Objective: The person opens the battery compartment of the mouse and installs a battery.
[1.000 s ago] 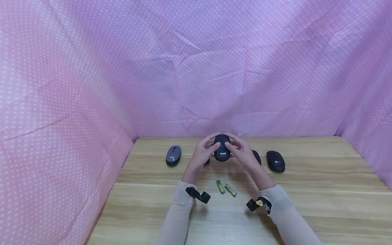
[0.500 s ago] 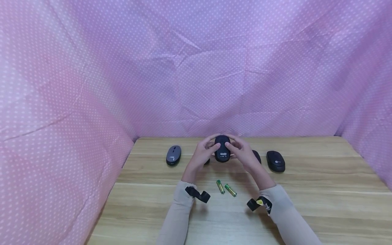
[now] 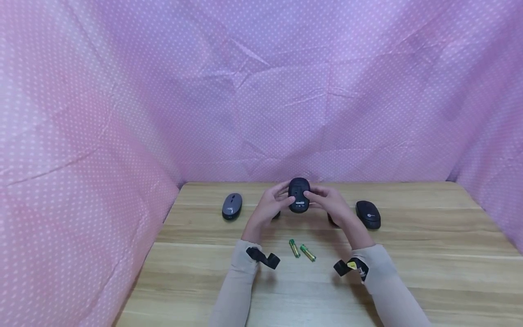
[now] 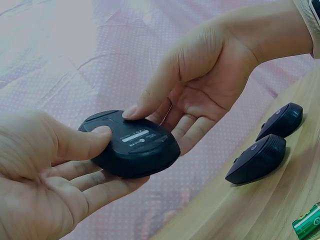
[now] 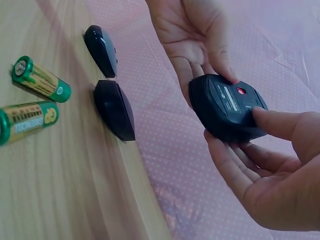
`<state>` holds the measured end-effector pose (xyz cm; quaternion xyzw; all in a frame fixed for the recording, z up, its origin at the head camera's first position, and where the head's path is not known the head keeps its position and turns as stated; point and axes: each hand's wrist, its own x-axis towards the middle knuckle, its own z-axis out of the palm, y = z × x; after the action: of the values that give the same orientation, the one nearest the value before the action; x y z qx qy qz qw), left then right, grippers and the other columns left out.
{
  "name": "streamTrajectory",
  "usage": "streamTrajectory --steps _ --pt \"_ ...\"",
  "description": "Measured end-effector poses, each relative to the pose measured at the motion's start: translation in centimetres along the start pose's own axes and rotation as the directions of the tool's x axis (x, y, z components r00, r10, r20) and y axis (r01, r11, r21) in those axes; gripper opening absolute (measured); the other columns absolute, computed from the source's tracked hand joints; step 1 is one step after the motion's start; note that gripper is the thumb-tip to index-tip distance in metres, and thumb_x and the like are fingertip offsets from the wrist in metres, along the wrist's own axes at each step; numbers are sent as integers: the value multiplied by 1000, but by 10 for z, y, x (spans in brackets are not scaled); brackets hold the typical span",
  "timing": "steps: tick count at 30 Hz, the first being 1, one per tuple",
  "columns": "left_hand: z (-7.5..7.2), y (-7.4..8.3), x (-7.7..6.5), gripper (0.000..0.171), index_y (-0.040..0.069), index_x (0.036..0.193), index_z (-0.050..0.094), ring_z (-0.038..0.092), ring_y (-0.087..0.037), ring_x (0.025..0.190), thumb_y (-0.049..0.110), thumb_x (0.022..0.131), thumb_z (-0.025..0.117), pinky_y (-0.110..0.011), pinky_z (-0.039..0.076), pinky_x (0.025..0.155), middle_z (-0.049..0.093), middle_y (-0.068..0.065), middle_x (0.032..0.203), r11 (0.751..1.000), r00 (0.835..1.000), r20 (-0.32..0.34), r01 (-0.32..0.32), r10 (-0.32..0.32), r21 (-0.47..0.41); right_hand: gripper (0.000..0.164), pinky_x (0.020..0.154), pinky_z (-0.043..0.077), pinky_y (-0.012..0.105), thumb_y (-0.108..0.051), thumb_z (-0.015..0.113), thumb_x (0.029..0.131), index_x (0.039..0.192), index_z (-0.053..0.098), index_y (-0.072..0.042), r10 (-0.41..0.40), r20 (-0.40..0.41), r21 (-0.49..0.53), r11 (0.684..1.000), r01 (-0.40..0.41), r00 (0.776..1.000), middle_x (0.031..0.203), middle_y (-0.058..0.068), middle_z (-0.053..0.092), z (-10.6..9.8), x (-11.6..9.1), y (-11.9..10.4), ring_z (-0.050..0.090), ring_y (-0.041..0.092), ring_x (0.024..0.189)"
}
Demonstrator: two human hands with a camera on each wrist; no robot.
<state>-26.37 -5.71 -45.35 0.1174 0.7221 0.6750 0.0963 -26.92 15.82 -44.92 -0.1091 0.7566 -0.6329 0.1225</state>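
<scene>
A black computer mouse [image 3: 299, 195] is held up above the far part of the table, its underside with a white label turned towards me. My left hand [image 3: 267, 206] grips one side, thumb on the underside and fingers beneath. On the other side, my right hand [image 3: 336, 204] pinches it the same way, its thumb near the middle. A small red spot shows on the underside of the mouse [image 5: 227, 107] in the right wrist view. Two green and gold batteries [image 3: 294, 248] lie side by side on the table between my forearms.
On the wooden table [image 3: 184, 281], a grey mouse [image 3: 232, 206] lies to the left and a black mouse [image 3: 368, 215] to the right. Two more dark mice are mostly hidden behind my hands. A pink dotted cloth [image 3: 261, 113] hangs behind the table.
My right hand has moved a little outward to the right, its palm opening wider. The held mouse has shifted slightly up and right, and more of its underside shows between my thumbs.
</scene>
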Motion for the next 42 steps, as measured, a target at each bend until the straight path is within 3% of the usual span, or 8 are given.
streamTrajectory --steps 7,14,19,25,29,33,38,42 --pt "-1 -1 0 45 10 136 66 68 -23 118 18 93 75 -34 57 99 69 -14 129 998 994 -95 54 -51 28 48 84 62 35 -29 63 102 139 59 2 -14 -24 -74 997 12 1000 117 17 70 -8 -2 -2 67 15 88" --pt "-4 -2 -1 39 5 128 71 71 -15 103 19 92 77 -40 58 98 74 -14 119 998 995 -89 49 -45 48 45 79 63 34 -24 64 101 137 60 3 -16 -16 -39 999 16 1000 99 4 70 -9 -1 -2 67 22 82" --pt "-5 -3 -1 39 4 126 71 70 -22 90 20 92 77 -55 57 95 75 -11 107 995 993 -98 71 -64 65 44 82 63 39 -20 66 100 135 60 6 -11 -15 -36 999 11 1000 103 9 72 -8 0 1 69 20 81" --pt "-2 -3 -1 40 4 132 68 74 -17 81 14 93 75 -54 57 96 68 -3 91 994 989 -106 106 -106 -6 44 88 62 40 -16 66 100 135 58 9 -20 -1 -36 999 20 1000 119 26 68 -6 -1 2 71 16 86" --pt "1 -3 -1 41 5 133 67 74 -13 81 7 92 74 -50 58 97 64 -6 95 994 990 -103 94 -99 -53 49 90 62 38 -8 68 96 140 53 9 -39 9 -2 999 39 999 131 32 60 -6 -2 1 73 13 89" --pt "3 -2 -1 43 11 132 69 68 -11 86 7 89 76 -35 60 89 63 -8 105 998 991 -119 68 -69 -11 52 100 56 37 -4 72 91 140 55 4 -45 -11 -27 999 45 999 137 30 57 -8 -2 -2 71 12 95" --pt "6 -1 0 47 15 133 69 69 -24 110 5 87 78 -26 54 87 61 -12 126 1000 994 -103 31 -31 -1 52 111 46 47 -1 72 90 139 54 4 -45 -19 -25 999 44 999 143 30 53 -11 -3 -4 69 30 111" --pt "8 -2 2 51 8 135 65 66 -35 122 -5 87 75 -33 56 97 57 -17 139 997 998 -62 2 -7 -79 54 107 50 37 3 71 89 139 51 5 -68 2 2 998 68 998 146 31 50 -15 -3 -4 58 42 128"
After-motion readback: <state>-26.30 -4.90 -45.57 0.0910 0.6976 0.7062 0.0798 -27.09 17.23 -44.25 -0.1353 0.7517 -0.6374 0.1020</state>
